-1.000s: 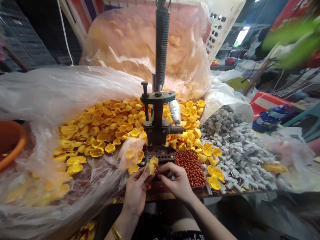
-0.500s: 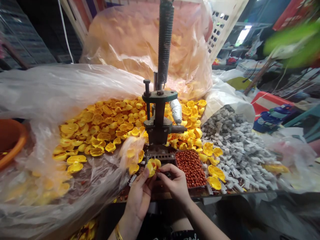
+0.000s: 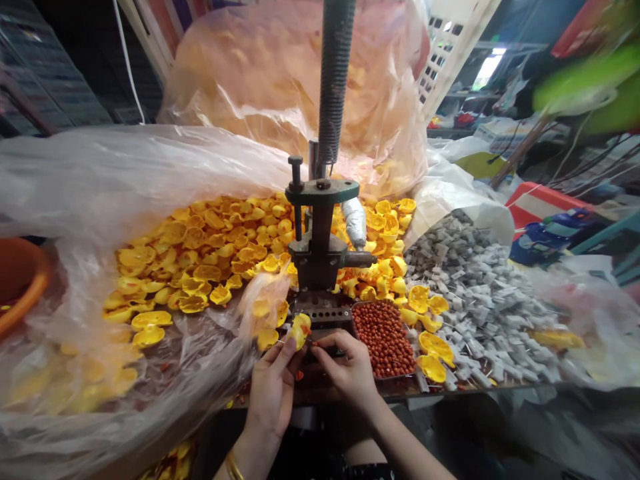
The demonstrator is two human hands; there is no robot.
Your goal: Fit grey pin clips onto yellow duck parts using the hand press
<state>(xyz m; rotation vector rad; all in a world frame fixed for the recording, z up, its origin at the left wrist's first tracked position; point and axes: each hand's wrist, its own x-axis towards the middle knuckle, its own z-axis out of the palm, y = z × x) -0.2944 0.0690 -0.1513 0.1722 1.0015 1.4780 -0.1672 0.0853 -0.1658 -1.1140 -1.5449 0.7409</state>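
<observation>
My left hand pinches a yellow plastic shell piece between thumb and fingers, just in front of the press. My right hand is closed in a pinch a short gap to the right of the shell. Whatever lies between its fingertips is too small to make out, though a reddish speck shows there. Behind both hands stands the hand press, with a metal block with a row of holes at its foot. A tray of small red-brown beads sits right of my right hand.
Yellow shells are heaped behind and left of the press. Grey-white blocks with thin pins pile up at the right. Clear plastic sheeting drapes the left side, near an orange tub. A filled plastic bag stands at the back.
The yellow shell has turned in my left hand and shifted slightly left. My right fingertips, earlier against it, now sit a little apart. A small orange-red bit now shows below the hands.
</observation>
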